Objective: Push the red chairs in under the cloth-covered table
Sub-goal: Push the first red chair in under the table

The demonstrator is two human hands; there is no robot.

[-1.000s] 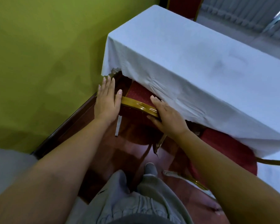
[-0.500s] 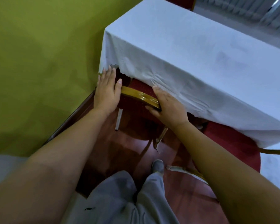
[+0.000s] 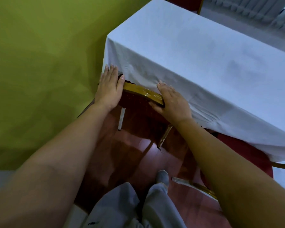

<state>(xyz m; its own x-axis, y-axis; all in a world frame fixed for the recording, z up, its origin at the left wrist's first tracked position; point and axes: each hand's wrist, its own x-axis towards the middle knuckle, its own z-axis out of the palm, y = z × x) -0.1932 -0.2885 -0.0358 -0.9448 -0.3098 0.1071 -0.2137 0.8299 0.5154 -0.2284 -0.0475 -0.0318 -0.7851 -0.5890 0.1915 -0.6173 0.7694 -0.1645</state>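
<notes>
Left hand [image 3: 109, 91] presses red chair [image 3: 139, 107]; right hand [image 3: 173, 102] grips it — against tablecloth [image 3: 204, 63].

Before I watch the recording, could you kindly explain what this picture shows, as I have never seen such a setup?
There is no machine here: a person wears one wide-angle camera on the head, looking down at their own bare arms. The left hand presses flat on one end of the red padded chair with the gold frame; the right hand lies over its top rail, thumb hooked underneath. Its seat is out of sight under the white cloth-covered table. A second red chair stands farther out on the right, on the glossy reddish floor.
</notes>
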